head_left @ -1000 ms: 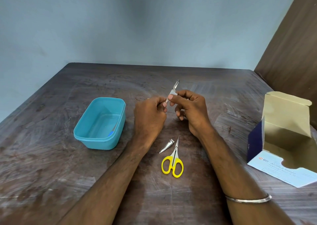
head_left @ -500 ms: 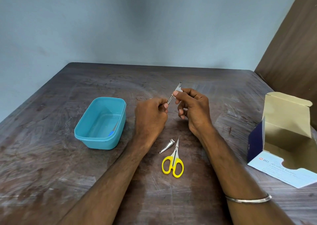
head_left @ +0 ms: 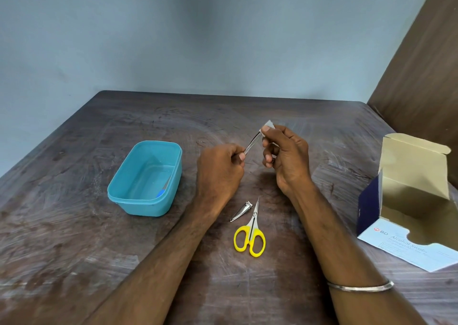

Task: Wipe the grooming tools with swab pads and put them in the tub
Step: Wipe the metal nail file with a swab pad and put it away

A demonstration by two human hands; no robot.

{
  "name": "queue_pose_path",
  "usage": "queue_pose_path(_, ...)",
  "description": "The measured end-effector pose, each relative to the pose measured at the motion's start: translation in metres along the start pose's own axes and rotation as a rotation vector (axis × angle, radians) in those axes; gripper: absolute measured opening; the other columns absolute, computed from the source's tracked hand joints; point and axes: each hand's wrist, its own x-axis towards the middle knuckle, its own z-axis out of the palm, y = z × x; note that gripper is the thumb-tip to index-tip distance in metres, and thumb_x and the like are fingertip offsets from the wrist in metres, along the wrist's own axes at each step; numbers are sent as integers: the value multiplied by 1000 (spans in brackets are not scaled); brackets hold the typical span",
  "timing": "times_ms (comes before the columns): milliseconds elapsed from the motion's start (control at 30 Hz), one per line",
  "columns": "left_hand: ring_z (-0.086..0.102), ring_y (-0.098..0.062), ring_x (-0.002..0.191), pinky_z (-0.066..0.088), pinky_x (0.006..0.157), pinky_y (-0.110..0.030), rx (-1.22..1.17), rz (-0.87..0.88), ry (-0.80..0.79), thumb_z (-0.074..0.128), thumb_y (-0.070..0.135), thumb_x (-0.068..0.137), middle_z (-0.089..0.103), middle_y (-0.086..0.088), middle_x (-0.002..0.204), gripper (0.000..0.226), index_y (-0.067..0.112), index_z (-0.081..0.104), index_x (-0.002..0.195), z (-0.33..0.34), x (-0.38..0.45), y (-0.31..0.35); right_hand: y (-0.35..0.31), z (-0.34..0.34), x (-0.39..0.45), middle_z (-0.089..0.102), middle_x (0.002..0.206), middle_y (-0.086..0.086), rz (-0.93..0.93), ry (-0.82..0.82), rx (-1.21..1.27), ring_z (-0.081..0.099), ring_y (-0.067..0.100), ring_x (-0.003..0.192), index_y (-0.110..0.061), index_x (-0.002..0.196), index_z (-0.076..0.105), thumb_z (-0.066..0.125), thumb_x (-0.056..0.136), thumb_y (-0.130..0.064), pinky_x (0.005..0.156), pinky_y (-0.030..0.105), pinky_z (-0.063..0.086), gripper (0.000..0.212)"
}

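Holding a slim metal tool (head_left: 252,143) above the worktop (head_left: 74,225), the left hand (head_left: 219,173) has its fingers curled round the tool's lower end, while the tool slants up and away toward the right hand (head_left: 287,156). That right hand pinches a small white swab pad (head_left: 269,124) between thumb and forefinger, folded over the tool's upper tip, so both hands are clamped on something and joined only through the tool. What kind of tool it is cannot be told from this view.

Taking the blue tub (head_left: 146,178) as the landmark: it sits on the worktop just left of the left hand, open at the top, with a small blue-handled item (head_left: 163,188) lying inside against its right wall. Right of the tub and nearer the person, between the two forearms, a metal nail clipper (head_left: 241,211) lies flat, and just beside it on the far side from the tub lie yellow-handled scissors (head_left: 250,235), closed, blades pointing away from the person. Well right of the tub, at the worktop's edge, an open cardboard box (head_left: 409,200) stands with its lid flap up; its printed flap reads "Alcohol Swabs". A thin metal bangle (head_left: 360,286) circles the right wrist.
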Motion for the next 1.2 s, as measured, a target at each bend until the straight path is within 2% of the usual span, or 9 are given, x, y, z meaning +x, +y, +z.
queue_pose_path(433, 70, -16, 76, 60, 75, -41, 7, -65, 33, 65, 13, 92, 75, -5, 86, 15, 10, 75, 102, -1, 1, 0, 3, 2, -5, 59, 62, 5, -69, -64, -222, 43, 16, 40, -7, 81, 70, 76, 84, -14, 43, 26, 28, 10)
queue_pose_path(633, 68, -14, 69, 58, 68, -40, -21, -61, 69, 62, 13, 92, 72, 1, 75, 14, 14, 76, 91, -3, 1, -1, 5, 6, -8, 61, 60, 7, -85, -106, -308, 44, 17, 40, -9, 75, 69, 80, 81, -14, 39, 22, 30, 13)
queue_pose_path(833, 69, -11, 68, 59, 67, -44, -144, -104, 93, 62, 14, 91, 71, 7, 70, 17, 23, 77, 93, -4, 1, 0, 7, 7, -9, 65, 64, 10, -104, -160, -355, 46, 18, 39, -8, 76, 69, 80, 82, -16, 39, 24, 32, 15)
queue_pose_path(1000, 69, -11, 61, 61, 63, -33, -252, -207, 73, 61, 10, 94, 71, 3, 69, 20, 25, 74, 90, -7, 3, 4, 4, 6, -9, 72, 78, 14, -88, -191, -286, 52, 21, 44, -7, 84, 72, 68, 92, -32, 41, 25, 32, 26)
queue_pose_path(1133, 70, -17, 63, 59, 58, -22, -340, -251, 54, 61, 8, 95, 71, 0, 69, 21, 25, 72, 90, -9, 2, 4, 6, 6, -7, 73, 79, 9, -100, -181, -297, 53, 21, 45, -8, 89, 72, 69, 92, -23, 41, 25, 33, 16)
queue_pose_path(1200, 71, -17, 62, 58, 56, -21, -367, -262, 48, 61, 7, 95, 71, -1, 69, 22, 25, 72, 89, -8, 3, 3, 7, 6, -6, 73, 80, 9, -99, -177, -284, 53, 22, 46, -9, 89, 72, 71, 91, -19, 41, 24, 33, 10)
